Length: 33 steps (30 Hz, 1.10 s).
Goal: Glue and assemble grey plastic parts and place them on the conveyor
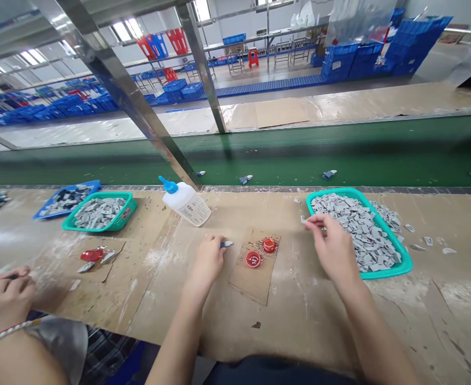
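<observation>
My left hand (pixel 210 259) is closed on a small dark-blue and grey part (pixel 227 244), whose pale tip sticks out past the fingers. Between the thumb and forefinger of my right hand (pixel 334 248), a small grey plastic piece (pixel 303 219) is pinched. That hand is at the left side of a green basket (pixel 404 262) heaped with similar grey pieces (pixel 351 224). Two red caps holding glossy red liquid, one nearer (pixel 253 259) and one farther (pixel 269 245), rest on a cardboard scrap (pixel 255 286) between my hands.
Left of centre stands a white bottle (pixel 187 204) with a blue nozzle. Farther left are another green basket (pixel 129 211) and a blue tray (pixel 43 214). A co-worker's hands (pixel 6 294) are at the left edge. Beyond the table runs a green conveyor (pixel 283 160) carrying several small parts.
</observation>
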Each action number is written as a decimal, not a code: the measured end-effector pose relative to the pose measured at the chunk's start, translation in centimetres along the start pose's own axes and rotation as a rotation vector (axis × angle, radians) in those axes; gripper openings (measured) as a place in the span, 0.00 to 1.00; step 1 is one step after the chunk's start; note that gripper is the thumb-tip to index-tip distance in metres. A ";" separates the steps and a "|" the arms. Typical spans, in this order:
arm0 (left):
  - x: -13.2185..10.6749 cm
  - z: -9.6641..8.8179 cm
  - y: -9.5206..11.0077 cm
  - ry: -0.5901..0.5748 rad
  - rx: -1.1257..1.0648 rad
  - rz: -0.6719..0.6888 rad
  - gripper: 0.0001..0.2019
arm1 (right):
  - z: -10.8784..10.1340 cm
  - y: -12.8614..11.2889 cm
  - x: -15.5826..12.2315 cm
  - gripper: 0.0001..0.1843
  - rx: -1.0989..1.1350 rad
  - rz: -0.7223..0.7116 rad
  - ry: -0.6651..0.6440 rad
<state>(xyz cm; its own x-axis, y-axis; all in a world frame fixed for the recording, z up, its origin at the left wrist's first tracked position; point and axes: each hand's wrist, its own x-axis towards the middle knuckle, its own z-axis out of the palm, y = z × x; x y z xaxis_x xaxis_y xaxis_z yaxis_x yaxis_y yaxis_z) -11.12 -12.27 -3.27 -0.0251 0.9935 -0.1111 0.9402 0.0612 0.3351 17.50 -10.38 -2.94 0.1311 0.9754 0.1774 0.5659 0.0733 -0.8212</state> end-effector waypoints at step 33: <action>-3.5 2.4 8.0 0.144 -1.542 -0.255 0.16 | 2.0 -3.5 -2.4 0.17 0.752 0.346 -0.563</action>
<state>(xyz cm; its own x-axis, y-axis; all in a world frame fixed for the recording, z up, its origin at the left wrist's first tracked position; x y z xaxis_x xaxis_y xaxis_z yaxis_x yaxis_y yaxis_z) -2.72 -15.47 -2.41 -0.2387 0.9369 -0.2554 -0.3320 0.1684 0.9281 13.52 -12.55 -1.57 -0.3234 0.9101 -0.2592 -0.1184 -0.3107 -0.9431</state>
